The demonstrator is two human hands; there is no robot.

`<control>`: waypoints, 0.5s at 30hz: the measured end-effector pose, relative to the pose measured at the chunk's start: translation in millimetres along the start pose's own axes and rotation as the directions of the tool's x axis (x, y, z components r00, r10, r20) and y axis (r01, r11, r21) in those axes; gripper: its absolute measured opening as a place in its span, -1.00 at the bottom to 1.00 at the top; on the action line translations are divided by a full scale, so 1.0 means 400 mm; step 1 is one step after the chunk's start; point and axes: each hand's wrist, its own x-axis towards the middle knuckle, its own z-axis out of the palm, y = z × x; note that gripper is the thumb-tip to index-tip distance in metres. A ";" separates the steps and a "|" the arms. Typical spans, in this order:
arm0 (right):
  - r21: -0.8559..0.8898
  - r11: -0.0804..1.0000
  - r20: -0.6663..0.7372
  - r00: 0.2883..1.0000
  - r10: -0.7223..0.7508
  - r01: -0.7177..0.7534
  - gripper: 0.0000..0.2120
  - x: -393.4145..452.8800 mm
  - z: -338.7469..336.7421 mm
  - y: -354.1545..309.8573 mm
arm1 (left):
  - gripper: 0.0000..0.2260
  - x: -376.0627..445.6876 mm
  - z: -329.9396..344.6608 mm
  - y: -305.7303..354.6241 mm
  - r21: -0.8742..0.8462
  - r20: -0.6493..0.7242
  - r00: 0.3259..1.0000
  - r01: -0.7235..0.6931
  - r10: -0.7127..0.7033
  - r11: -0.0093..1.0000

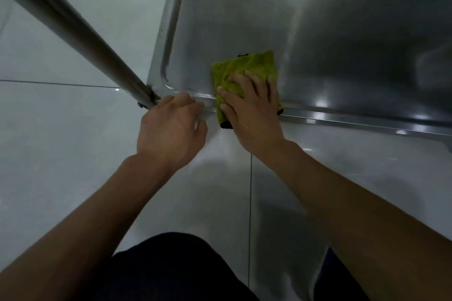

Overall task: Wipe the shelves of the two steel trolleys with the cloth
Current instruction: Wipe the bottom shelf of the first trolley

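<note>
The steel shelf [330, 39] has a raised rim and rounded corners. A folded green cloth [244, 68] lies on it at the near rim, just right of the corner post [73, 29], its near edge draped over the rim.

free: bare shelf [342, 39] right of cloth [244, 68] | obstacles: raised rim [171, 32] left, post [73, 29] at corner

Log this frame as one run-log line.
right hand flat on green cloth | cloth at shelf front rim | left hand grips rim near post
</note>
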 end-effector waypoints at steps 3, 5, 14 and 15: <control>0.021 0.998 0.023 0.998 -0.053 0.053 -0.66 0.034 0.015 -0.063 | -0.78 -0.001 0.000 -0.008 0.030 0.020 1.000 0.018 -0.018 0.999; 0.020 0.997 0.047 0.996 -0.071 0.070 -0.64 0.042 0.016 -0.070 | -0.79 -0.005 0.003 -0.013 0.059 0.023 1.000 0.014 -0.016 0.998; 0.068 0.997 0.030 0.999 -0.028 0.025 -0.64 -0.033 -0.028 0.048 | -0.73 -0.015 -0.002 -0.020 0.009 0.047 0.999 0.007 -0.008 1.000; 0.074 0.997 0.030 0.999 -0.022 0.020 -0.64 -0.035 -0.030 0.050 | -0.74 -0.019 -0.005 -0.022 -0.016 0.035 0.999 0.012 -0.011 1.000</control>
